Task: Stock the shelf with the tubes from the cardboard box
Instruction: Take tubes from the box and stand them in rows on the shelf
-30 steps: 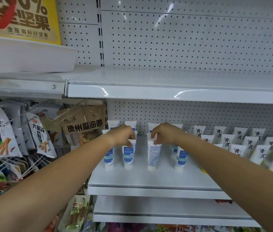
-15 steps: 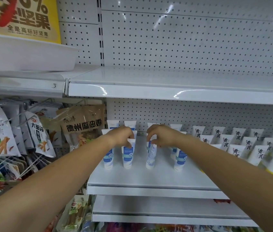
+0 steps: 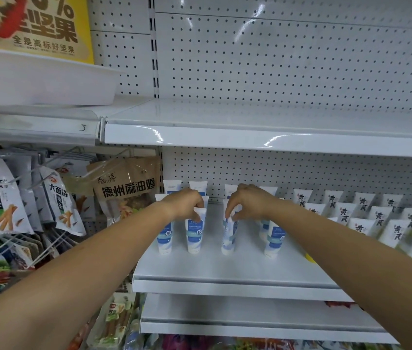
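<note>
White-and-blue tubes stand cap-down in rows on the middle shelf (image 3: 225,270). My left hand (image 3: 183,203) pinches the top of a front tube (image 3: 195,232). My right hand (image 3: 249,202) grips the top of another front tube (image 3: 228,234), which is turned edge-on and tilts slightly. A further tube (image 3: 274,238) stands to the right, and more stand behind, partly hidden by my hands. The cardboard box is out of view.
White tubes with yellow-green print (image 3: 376,223) fill the shelf's right side. Snack bags (image 3: 0,198) hang on hooks to the left, a brown bag (image 3: 126,188) beside the tubes. An upper shelf (image 3: 250,137) overhangs; a lower shelf (image 3: 250,322) sits beneath.
My right hand has twisted its tube from face-on to edge-on and shifted slightly left. My left hand has stayed on its tube.
</note>
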Demonstrator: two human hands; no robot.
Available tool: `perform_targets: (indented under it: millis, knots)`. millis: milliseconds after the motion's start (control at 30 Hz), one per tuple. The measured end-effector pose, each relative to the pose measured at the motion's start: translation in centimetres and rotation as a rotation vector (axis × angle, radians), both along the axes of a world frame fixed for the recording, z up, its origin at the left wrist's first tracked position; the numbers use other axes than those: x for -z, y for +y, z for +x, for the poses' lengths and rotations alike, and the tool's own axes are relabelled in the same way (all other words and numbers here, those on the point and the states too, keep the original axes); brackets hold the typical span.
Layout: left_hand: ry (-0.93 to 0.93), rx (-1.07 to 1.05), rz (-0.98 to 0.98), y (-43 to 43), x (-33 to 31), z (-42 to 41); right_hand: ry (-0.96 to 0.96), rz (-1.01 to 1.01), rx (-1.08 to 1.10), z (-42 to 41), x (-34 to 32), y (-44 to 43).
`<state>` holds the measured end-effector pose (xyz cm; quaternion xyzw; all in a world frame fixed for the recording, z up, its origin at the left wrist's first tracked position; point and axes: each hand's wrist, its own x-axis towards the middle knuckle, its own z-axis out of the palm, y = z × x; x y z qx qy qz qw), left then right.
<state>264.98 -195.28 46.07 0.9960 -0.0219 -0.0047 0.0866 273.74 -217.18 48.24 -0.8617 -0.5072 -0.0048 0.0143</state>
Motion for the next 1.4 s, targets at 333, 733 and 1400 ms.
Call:
perform_targets:
  millis: [333,733,1400]
  knots:
    - [0.016,-0.016,-0.033,0.1,0.1,0.4,0.207,0.033,0.037,0.8,0.3,0.0]
    - [0.063,-0.012,-0.042,-0.2,-0.4,0.6,0.123,0.0,0.006,0.9,1.6,0.2]
    - [0.058,0.029,0.072,0.5,0.2,1.1,0.161,0.025,0.071,-0.5,1.6,-0.7]
